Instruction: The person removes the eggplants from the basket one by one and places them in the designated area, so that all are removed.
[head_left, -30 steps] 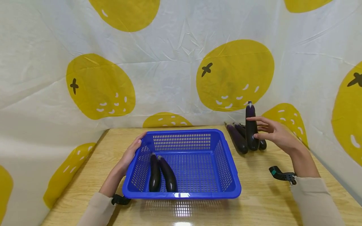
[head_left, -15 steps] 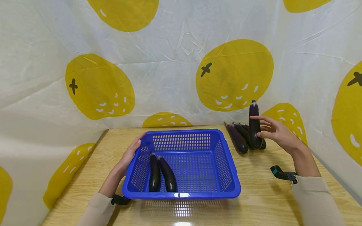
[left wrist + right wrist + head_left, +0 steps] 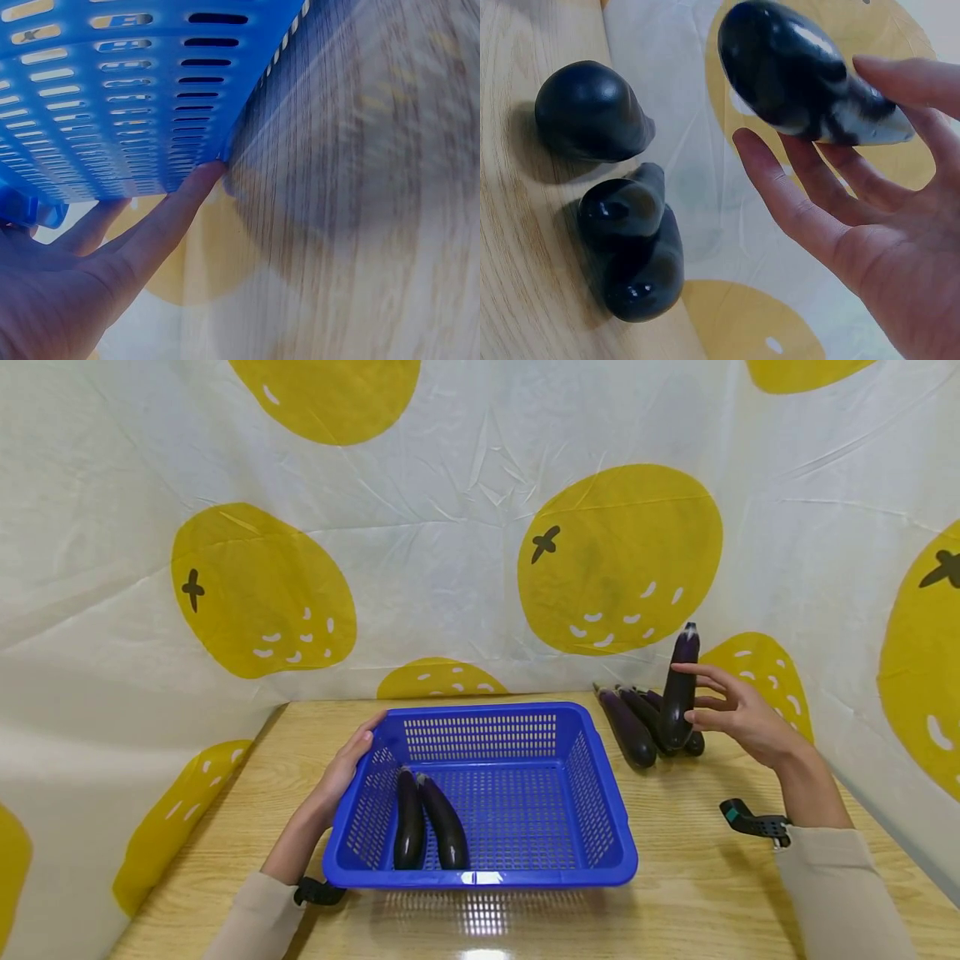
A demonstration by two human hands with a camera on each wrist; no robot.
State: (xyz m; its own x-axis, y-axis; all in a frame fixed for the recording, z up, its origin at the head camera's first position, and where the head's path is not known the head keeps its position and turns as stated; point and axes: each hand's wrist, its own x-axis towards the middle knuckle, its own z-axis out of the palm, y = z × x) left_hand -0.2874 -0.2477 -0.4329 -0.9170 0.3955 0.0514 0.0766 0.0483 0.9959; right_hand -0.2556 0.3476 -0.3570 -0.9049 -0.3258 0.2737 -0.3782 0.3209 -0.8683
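Head view: your right grip (image 3: 746, 714) pinches one eggplant (image 3: 677, 697), slightly tilted, apart from three loose eggplants (image 3: 628, 727) on the bench (image 3: 675, 860). Your left grip (image 3: 347, 767) rests straight-fingered against the blue basket (image 3: 555, 878); two more eggplants (image 3: 409, 822) lie inside.

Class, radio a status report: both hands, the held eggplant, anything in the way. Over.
Right hand holds eggplant above table. Left hand on basket, left side. Three more eggplants close by on table; nothing plainly blocking.
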